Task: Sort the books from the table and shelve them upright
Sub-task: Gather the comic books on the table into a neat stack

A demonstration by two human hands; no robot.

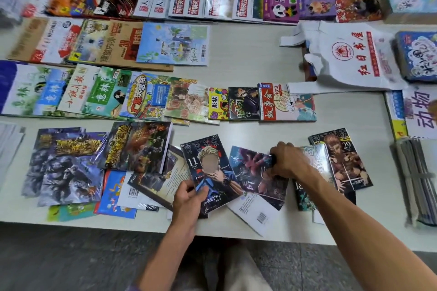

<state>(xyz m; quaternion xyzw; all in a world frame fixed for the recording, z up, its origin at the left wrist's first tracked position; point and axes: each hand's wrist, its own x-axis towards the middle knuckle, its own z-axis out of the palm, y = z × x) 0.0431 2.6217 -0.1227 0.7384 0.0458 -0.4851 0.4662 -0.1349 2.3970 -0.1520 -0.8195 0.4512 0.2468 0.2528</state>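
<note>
Item: manga volume 11 [210, 172], lying on the bench [248, 54] near its front edge, lapped over loose books. Left hand [189, 198] pinches its lower corner, fingers curled. Right hand [287, 160] grips the top edge of volume 14 [254, 172]. Advice: lift each clear singly, gather same-series volumes in number order.

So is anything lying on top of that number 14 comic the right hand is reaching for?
Yes, partly. The number 11 comic, held by the left hand, overlaps the near-left edge of the number 14 comic. The right hand already rests on its upper right corner, with nothing in between there.
</note>
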